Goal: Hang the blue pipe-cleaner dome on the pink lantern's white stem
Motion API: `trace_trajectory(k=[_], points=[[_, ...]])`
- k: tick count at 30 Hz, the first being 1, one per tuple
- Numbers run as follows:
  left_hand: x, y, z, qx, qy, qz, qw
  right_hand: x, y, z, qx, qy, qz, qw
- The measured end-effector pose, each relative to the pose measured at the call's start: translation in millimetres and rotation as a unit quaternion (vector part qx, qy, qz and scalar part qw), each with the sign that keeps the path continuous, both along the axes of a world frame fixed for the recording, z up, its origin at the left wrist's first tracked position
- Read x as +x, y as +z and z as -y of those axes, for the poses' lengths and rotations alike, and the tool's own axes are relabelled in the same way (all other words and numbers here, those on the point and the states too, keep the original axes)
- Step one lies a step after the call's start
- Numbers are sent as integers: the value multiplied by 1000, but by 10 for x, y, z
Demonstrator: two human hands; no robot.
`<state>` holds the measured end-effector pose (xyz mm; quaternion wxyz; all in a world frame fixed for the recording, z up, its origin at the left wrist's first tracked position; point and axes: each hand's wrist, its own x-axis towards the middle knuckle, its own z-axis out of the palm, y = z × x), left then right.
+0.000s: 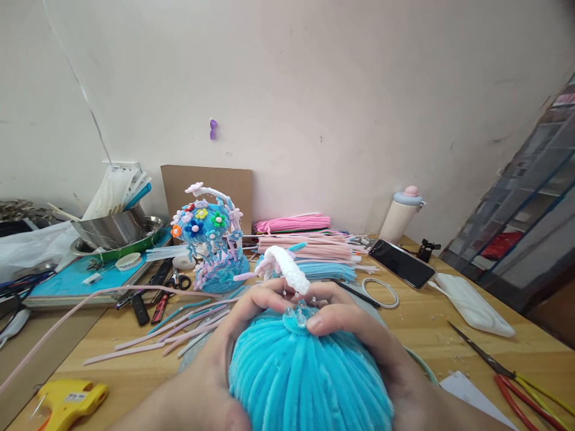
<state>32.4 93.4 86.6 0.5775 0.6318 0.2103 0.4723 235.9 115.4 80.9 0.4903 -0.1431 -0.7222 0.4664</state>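
Observation:
A round ball of turquoise pipe cleaners (309, 377) sits between my two hands, low in the middle of the view. My left hand (238, 335) wraps its left side, fingers reaching over the top. From the other side my right hand (363, 332) curves round it, its thumb beside the clear beads (300, 314) at the crown. Just above the beads hangs the end of a white fuzzy curved stem (287, 269). Behind stands a finished-looking piece (202, 224): a blue dome dotted with colourful flowers on a pink and blue base.
Bundles of pink and blue pipe cleaners (309, 245) lie behind my hands; loose ones spread leftward. A yellow glue gun (72, 404) lies front left, red-and-yellow-handled scissors (507, 374) at right. A phone (402, 263), white power bank (474, 304) and bottle (402, 212) occupy the back right.

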Motion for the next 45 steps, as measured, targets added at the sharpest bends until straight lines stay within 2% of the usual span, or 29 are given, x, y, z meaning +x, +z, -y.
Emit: trace_trajectory(k=[31, 39, 45], points=[[-19, 8, -4, 21, 7, -34, 999, 23, -18, -13, -19, 32, 11, 999], [-31, -4, 6, 8, 18, -30, 999, -7, -6, 22, -19, -4, -3, 1000], [21, -66, -18, -6, -2, 26, 1000, 40, -43, -42, 4, 47, 12, 999]])
